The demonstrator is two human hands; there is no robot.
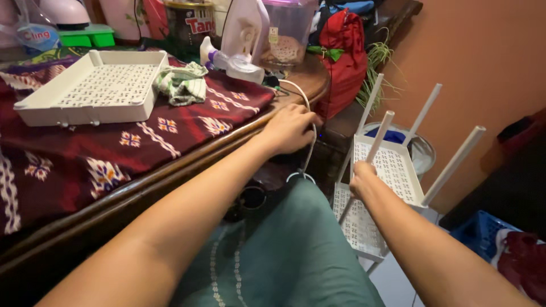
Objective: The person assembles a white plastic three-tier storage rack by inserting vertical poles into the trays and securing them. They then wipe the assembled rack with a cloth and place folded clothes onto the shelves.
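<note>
Fingers of the right hand (362, 177) curl in a closed grip around one white post (376, 145) of a small plastic shelf rack (392, 170), which stands on the floor at the right with four posts pointing up and slightly outward. Holding a post low, near the perforated tier, steadies the light frame. The left hand (290, 129) rests at the rounded edge of the bench (187, 159), its fingers bent over a white cord (310, 142) that hangs down the bench side; whether they pinch the cord or only press it against the wood I cannot tell. Farther left, on the dark red patterned cloth (85, 153), lies a loose white perforated tray (94, 85), matching the rack's tiers, with a crumpled green-striped rag (183, 83) just beside it. At the far edge an upright iron (244, 34) stands, probably the cord's source.
</note>
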